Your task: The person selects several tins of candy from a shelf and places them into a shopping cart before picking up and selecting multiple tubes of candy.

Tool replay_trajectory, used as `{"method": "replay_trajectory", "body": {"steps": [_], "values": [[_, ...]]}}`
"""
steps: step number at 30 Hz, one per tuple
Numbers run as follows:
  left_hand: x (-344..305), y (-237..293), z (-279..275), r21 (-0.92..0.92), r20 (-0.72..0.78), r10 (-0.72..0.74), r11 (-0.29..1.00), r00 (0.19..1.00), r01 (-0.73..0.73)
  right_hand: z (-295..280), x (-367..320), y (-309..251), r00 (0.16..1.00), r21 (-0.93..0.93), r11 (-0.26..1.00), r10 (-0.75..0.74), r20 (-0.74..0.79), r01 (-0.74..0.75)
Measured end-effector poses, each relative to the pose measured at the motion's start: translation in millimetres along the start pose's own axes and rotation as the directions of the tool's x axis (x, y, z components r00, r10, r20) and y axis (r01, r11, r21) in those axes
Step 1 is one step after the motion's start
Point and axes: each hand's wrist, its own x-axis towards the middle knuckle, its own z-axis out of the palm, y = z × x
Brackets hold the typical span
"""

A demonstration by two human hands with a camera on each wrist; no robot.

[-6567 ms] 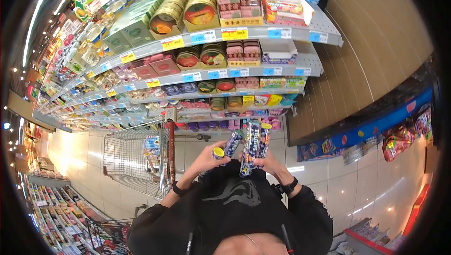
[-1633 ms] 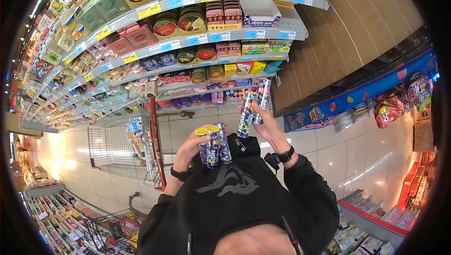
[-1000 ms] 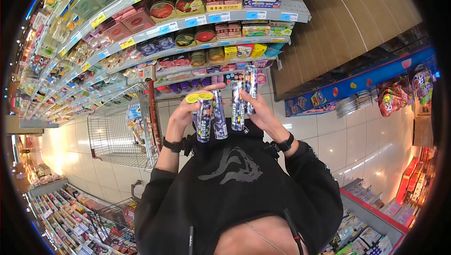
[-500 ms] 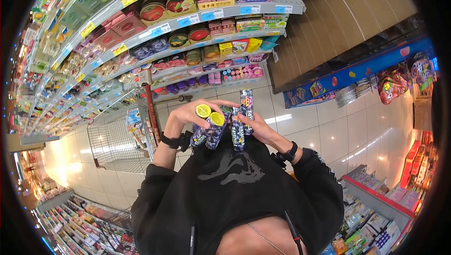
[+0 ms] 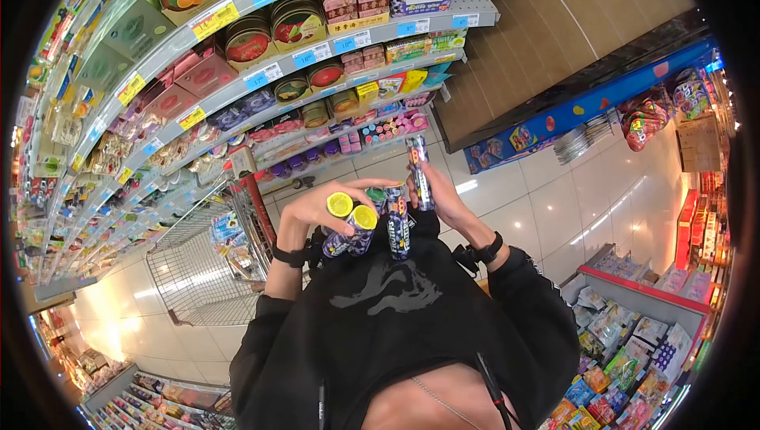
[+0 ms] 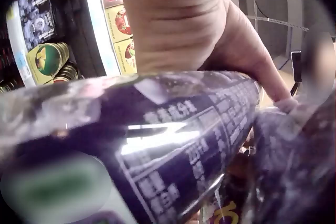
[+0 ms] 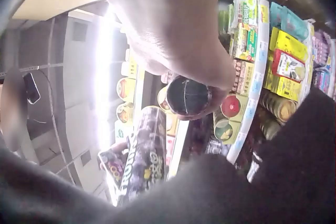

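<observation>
My left hand grips several purple candy tubes against the black sweatshirt. Two show yellow lids, and a green-topped tube sits behind them. A further tube lettered FRUTIPS stands upright under the left fingertips. Just right of it, my right hand holds one slim tube upright. Up close in the left wrist view, a dark purple tube lies across the frame. The right wrist view shows a dark round tube end under the right hand, with a lettered tube apart from it.
Ahead, supermarket shelves carry tins, boxes and sweets; an open carton sits on one. A wire shopping cart stands to the left. On the right are a brown panel and hanging candy bags. A low display is behind right.
Half a second ago my right hand held two tubes; one now stands at the left fingertips, and the right hand has drawn slightly right with the other. The left hand holds more tubes than earlier.
</observation>
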Motion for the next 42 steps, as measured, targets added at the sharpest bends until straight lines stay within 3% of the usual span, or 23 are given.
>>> {"method": "replay_trajectory", "body": {"steps": [1, 2, 5, 6, 10, 15, 17, 19, 21, 23, 25, 27, 29, 34, 39, 41, 42], "values": [[-3, 1, -3, -0.002, 0.007, 0.027, 1.000, 1.000, -0.027, 3, 6, -5, 1.000, 0.138, 0.990, 0.010, -0.025, -0.006], [-6, 3, -5, -0.001, 0.001, 0.039, 0.999, 0.999, -0.039, 1, 11, -8, 0.999, 0.157, 0.987, -0.050, 0.021, 0.046], [-15, 7, -13, -0.042, -0.004, 0.004, 0.999, 1.000, -0.004, 14, 25, -26, 0.996, 0.214, 0.973, -0.079, -0.033, 0.085], [-18, 8, -15, -0.042, 0.003, 0.005, 0.999, 1.000, -0.005, 17, 28, -36, 0.991, 0.228, 0.966, -0.134, 0.029, 0.124], [-25, 6, -20, -0.035, 0.024, 0.023, 0.999, 0.999, -0.022, 41, 35, -57, 0.953, 0.265, 0.915, -0.295, -0.074, 0.304], [-32, 5, -24, -0.069, 0.005, -0.004, 0.998, 1.000, 0.005, 34, 57, -68, 0.946, 0.138, 0.937, -0.310, -0.098, 0.321], [-34, 9, -27, -0.043, -0.008, 0.004, 0.999, 1.000, -0.005, 29, 67, -76, 0.946, 0.319, 0.905, -0.316, 0.068, 0.279], [-34, 13, -33, -0.004, -0.025, 0.016, 1.000, 1.000, -0.016, 40, 75, -92, 0.949, 0.274, 0.914, -0.315, 0.011, 0.300], [-32, 11, -38, 0.026, -0.060, 0.030, 0.999, 0.998, -0.028, 37, 84, -104, 0.932, 0.413, 0.891, -0.296, 0.208, 0.191], [-30, 8, -41, 0.011, -0.107, 0.020, 1.000, 0.994, -0.019, 36, 95, -111, 0.933, 0.417, 0.889, -0.296, 0.206, 0.190], [-23, 10, -46, 0.054, -0.128, 0.031, 0.998, 0.991, -0.024, 28, 106, -122, 0.952, 0.281, 0.936, -0.264, 0.157, 0.213], [-14, 18, -47, 0.073, -0.169, 0.030, 0.997, 0.985, -0.018, 18, 120, -133, 0.929, 0.262, 0.929, -0.316, 0.194, 0.261], [-4, 23, -46, 0.088, -0.208, 0.025, 0.996, 0.978, -0.007, 17, 126, -151, 0.939, 0.195, 0.923, -0.343, 0.024, 0.332], [20, 20, -44, 0.100, -0.287, 0.022, 0.995, 0.958, 0.007, -10, 148, -180, 0.891, 0.177, 0.902, -0.422, 0.170, 0.393], [49, 8, -36, 0.100, -0.335, 0.016, 0.995, 0.942, 0.019, -36, 162, -199, 0.927, 0.260, 0.916, -0.348, 0.138, 0.305], [61, -1, -30, 0.091, -0.338, -0.006, 0.995, 0.941, 0.039, -45, 165, -205, 0.886, 0.344, 0.907, -0.351, 0.302, 0.241], [66, -5, -27, 0.088, -0.352, 0.007, 0.996, 0.936, 0.025, -47, 165, -209, 0.896, 0.322, 0.919, -0.327, 0.302, 0.227]]}}
